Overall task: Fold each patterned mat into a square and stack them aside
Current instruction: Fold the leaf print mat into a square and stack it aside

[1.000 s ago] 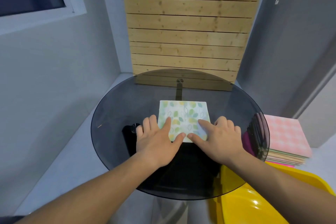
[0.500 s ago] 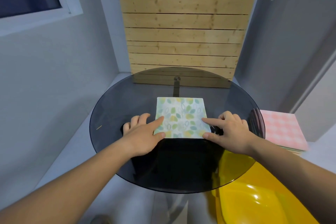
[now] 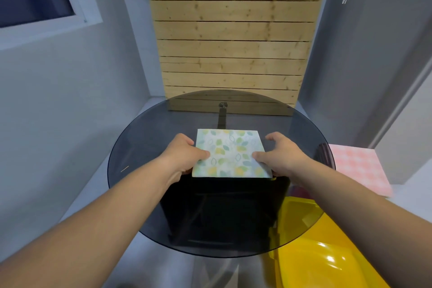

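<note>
**On smoked-glass round table point(image 3: 145, 142): square leaf-patterned green-and-yellow mat point(image 3: 230, 154), held**

Mat sits at table centre. Left hand point(image 3: 187, 154) pinches its left edge, right hand point(image 3: 282, 156) its right edge, thumbs on top. Pink checked stack point(image 3: 360, 166) lies right, off the table.

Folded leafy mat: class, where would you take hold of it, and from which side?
Pinch the mat at its left and right edges, from both sides, as the left hand and right hand do: thin, flat and square, it should stay level.
</note>
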### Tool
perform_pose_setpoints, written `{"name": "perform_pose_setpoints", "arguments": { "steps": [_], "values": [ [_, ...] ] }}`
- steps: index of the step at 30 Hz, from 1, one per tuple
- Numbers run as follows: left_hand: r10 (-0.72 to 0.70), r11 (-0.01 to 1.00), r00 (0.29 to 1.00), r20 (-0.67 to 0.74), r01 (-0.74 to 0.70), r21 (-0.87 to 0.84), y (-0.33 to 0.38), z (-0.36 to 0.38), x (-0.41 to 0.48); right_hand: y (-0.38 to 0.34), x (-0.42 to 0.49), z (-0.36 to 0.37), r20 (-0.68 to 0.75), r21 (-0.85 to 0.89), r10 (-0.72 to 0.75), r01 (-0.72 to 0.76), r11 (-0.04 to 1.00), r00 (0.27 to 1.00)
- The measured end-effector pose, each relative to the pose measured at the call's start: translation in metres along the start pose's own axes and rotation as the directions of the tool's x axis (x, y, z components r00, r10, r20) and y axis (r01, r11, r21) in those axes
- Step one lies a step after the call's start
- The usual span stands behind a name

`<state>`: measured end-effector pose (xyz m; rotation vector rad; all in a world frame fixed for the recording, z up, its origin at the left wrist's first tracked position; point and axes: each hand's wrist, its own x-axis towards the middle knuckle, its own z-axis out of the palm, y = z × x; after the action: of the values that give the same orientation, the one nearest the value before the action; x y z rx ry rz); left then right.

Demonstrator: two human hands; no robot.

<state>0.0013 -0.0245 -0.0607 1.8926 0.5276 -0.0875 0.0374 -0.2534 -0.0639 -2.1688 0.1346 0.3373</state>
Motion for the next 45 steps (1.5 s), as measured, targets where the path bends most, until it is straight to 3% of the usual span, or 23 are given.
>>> {"name": "perform_pose_setpoints", "arguments": {
  "steps": [5, 8, 12, 15, 19, 24, 31, 39, 45],
  "values": [
    [0.052, 0.997, 0.999, 0.011, -0.053, 0.054, -0.001, 0.009, -0.012, 0.011, -0.008, -0.005, 0.046, 0.042, -0.058, 0.056, 0.998, 0.997],
    [0.109, 0.993, 0.993, 0.039, -0.11, 0.031, 0.002, 0.019, -0.017, 0.023, -0.019, -0.014, -0.028, -0.068, -0.184, 0.182, 0.981, 0.983],
    [0.244, 0.969, 0.962, 0.122, -0.238, -0.065, 0.019, 0.046, -0.024, 0.043, -0.037, -0.048, -0.184, -0.058, -0.291, 0.286, 0.957, 0.939],
    [0.338, 0.936, 0.921, 0.193, -0.308, -0.172, 0.035, 0.089, -0.039, 0.064, -0.048, -0.091, -0.354, -0.004, -0.245, 0.261, 0.965, 0.902],
    [0.411, 0.898, 0.868, 0.277, -0.333, -0.289, 0.061, 0.168, -0.056, 0.099, -0.053, -0.15, -0.507, 0.205, -0.085, 0.216, 0.955, 0.858],
    [0.442, 0.874, 0.859, 0.258, -0.348, -0.34, 0.091, 0.266, -0.068, 0.15, -0.044, -0.212, -0.534, 0.394, 0.086, 0.158, 0.905, 0.841],
    [0.442, 0.879, 0.885, 0.147, -0.394, -0.268, 0.071, 0.384, -0.058, 0.22, -0.004, -0.248, -0.548, 0.363, 0.116, 0.111, 0.925, 0.828],
    [0.304, 0.952, 0.948, 0.096, -0.304, -0.018, 0.036, 0.436, 0.004, 0.269, 0.071, -0.234, -0.479, 0.3, 0.075, 0.082, 0.95, 0.875],
    [0.277, 0.961, 0.958, 0.08, -0.277, 0.0, 0.021, 0.449, 0.037, 0.286, 0.115, -0.215, -0.469, 0.215, 0.066, 0.041, 0.976, 0.881]
  ]
}}
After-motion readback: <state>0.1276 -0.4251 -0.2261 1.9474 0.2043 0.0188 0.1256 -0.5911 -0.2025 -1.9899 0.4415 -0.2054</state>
